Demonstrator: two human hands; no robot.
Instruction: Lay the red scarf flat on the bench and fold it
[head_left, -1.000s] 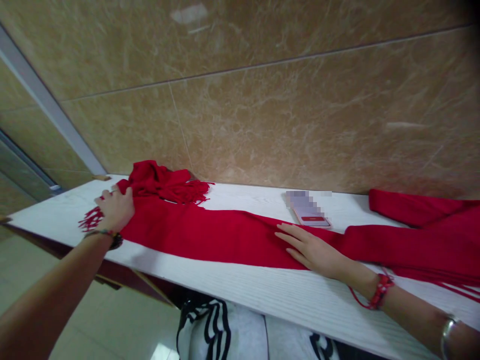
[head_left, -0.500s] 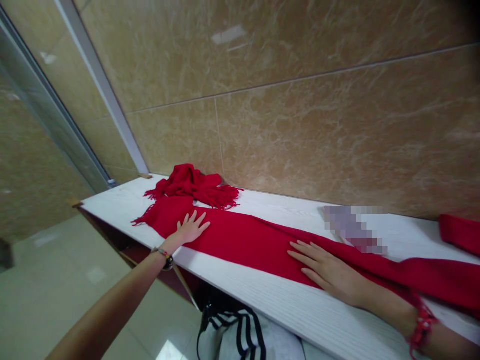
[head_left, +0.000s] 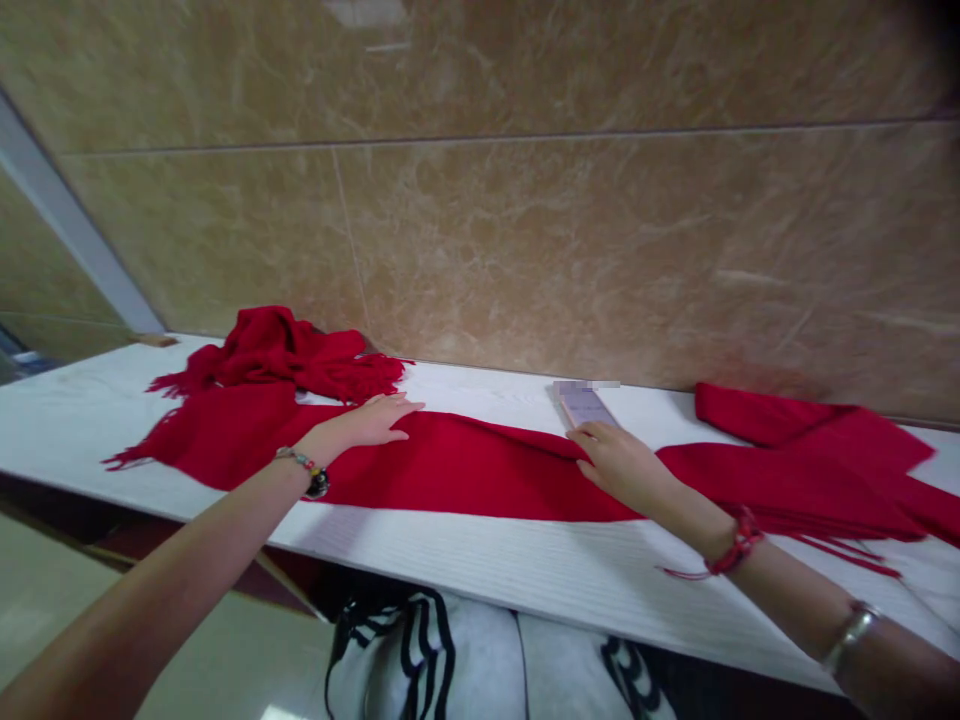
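Note:
A long red scarf [head_left: 480, 470] lies stretched along the white tabletop [head_left: 480, 555], its fringe at the left end. My left hand [head_left: 367, 422] rests on the scarf near its back edge, fingers stretched out. Farther right, my right hand [head_left: 622, 462] has its fingers bent over the back edge, and the fold of cloth runs in between fingers and thumb. Just behind that hand is a phone [head_left: 589, 405], partly blurred out. A crumpled red scarf with fringe [head_left: 289, 350] sits behind the left end.
Folded red cloth [head_left: 795, 420] lies at the back right, by the tiled wall [head_left: 525, 270]. Open shelf space [head_left: 150, 545] shows under the tabletop's front edge. A white bag with black stripes [head_left: 435, 650] stands below the front edge.
My left hand has moved right from the fringed end, along the scarf, to its back edge. My right hand has gone from lying flat to bent fingers at the back edge. The view swung left and back.

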